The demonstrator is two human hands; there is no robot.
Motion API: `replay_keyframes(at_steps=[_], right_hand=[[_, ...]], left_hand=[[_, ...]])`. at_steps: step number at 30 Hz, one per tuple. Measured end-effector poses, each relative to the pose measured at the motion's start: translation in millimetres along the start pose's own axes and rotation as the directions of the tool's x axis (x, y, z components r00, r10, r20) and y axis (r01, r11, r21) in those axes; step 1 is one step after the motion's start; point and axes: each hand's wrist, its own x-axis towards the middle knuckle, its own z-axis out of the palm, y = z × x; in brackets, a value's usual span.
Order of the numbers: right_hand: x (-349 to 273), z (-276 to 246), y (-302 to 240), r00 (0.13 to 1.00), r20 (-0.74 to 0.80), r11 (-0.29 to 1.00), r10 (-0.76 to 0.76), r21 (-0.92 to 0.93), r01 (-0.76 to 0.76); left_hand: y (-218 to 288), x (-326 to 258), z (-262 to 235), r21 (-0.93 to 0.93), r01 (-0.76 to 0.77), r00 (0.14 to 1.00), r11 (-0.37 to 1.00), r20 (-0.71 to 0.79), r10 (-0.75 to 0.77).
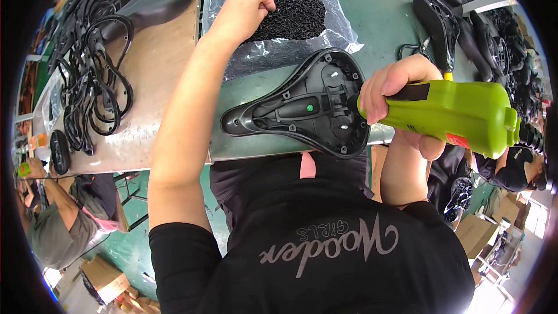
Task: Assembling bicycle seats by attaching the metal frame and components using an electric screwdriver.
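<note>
Findings, with twelve o'clock pointing away from the person across the tabletop (378, 9):

The bike seat (299, 107) lies underside up near the tabletop's close edge, between the two hands. Its long axis runs roughly nine to three, narrow nose at nine, broad rear at three.

The right hand (401, 90) is the nearer of the two, at the seat's three o'clock; its fingers are wrapped round a green power tool (465, 110). The tool's dark front end points to nine and overlaps the seat's rear in this view; contact cannot be confirmed.

The left hand (249, 7) is farther off, at the seat's eleven o'clock, so the seat lies toward its five. Its fingertips are drawn together at the left side of a heap of black screws (296, 14) on a plastic sheet (342, 32); whether they pinch one cannot be told.
</note>
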Motion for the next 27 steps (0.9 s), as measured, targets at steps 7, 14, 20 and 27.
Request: replay_keyframes(at_steps=[7,14,20,27], right_hand=[[-2,1,1,0.999,-0.054,1.000,-0.002,-0.004,0.001],[-11,1,-13,0.963,-0.252,0.995,-0.100,-0.025,0.096],[15,7,-51,0.878,-0.427,0.913,-0.216,0.231,0.337],[32,20,-43,0.922,-0.356,0.886,-0.149,0.367,0.285]], left_hand=[[9,-14,-8,-0.355,0.167,0.985,0.920,0.105,-0.138],[56,-110,-17,-0.947,0.176,0.970,0.267,0.121,-0.210],[96,-161,6,-0.940,0.126,0.980,-0.317,0.168,-0.109],[114,-166,3,-0.947,0.142,0.965,-0.288,0.196,-0.171]])
